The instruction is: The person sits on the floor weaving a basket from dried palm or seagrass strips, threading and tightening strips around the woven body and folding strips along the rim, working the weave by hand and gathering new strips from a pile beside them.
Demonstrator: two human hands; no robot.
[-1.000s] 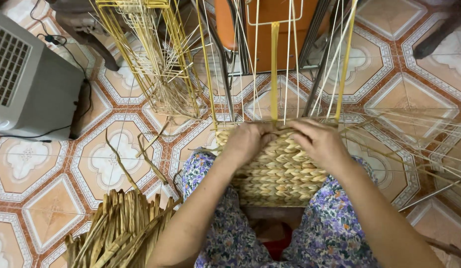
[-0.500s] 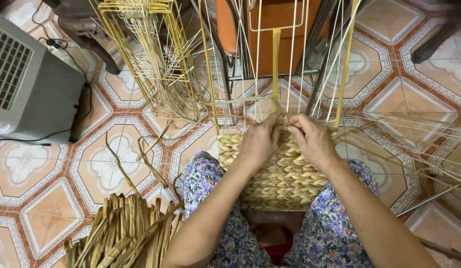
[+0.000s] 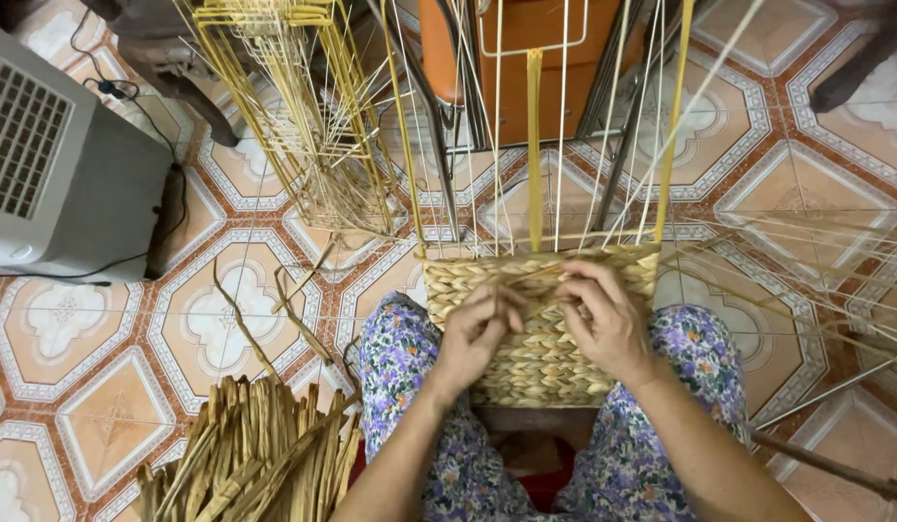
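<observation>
Woven basket (image 3: 540,362), fan (image 3: 52,184), reed bundle (image 3: 255,454)

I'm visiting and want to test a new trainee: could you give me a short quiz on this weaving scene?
1. True or false: both hands rest on the woven panel.
2. Which hand is nearer the bundle of dried leaves? A) left hand B) right hand
3. What grey thing stands on the tiled floor at far left?

Key: 1 true; 2 A; 3 a grey box with a vent grille.
</observation>
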